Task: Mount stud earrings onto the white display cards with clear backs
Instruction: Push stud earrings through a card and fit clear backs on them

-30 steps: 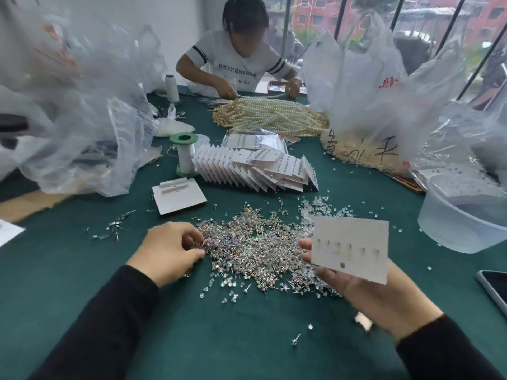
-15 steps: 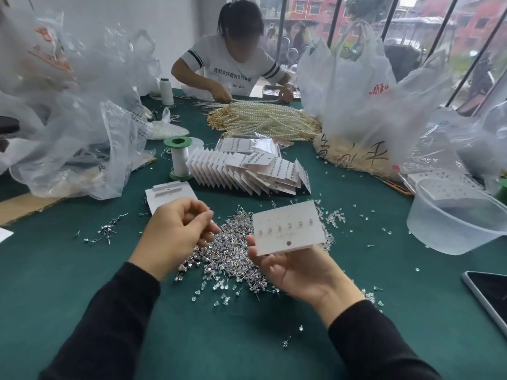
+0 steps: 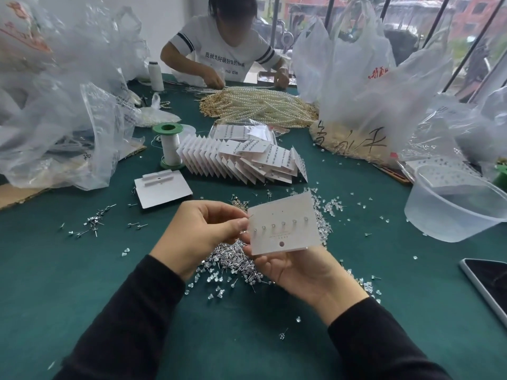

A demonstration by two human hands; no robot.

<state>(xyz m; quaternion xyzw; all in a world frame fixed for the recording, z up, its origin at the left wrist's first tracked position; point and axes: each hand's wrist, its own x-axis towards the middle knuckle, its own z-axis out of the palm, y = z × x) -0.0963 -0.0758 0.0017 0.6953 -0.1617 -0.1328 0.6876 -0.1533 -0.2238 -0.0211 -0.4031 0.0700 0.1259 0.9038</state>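
Left hand point(image 3: 203, 234) raised to display card point(image 3: 288, 231), pinching its edge, right hand point(image 3: 301, 272) gripping it

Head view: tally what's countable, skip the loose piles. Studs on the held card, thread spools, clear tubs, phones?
Studs on the held card: 6
Thread spools: 2, green-capped spool and white spool
Clear tub: 1
Phone: 1
Total: 10
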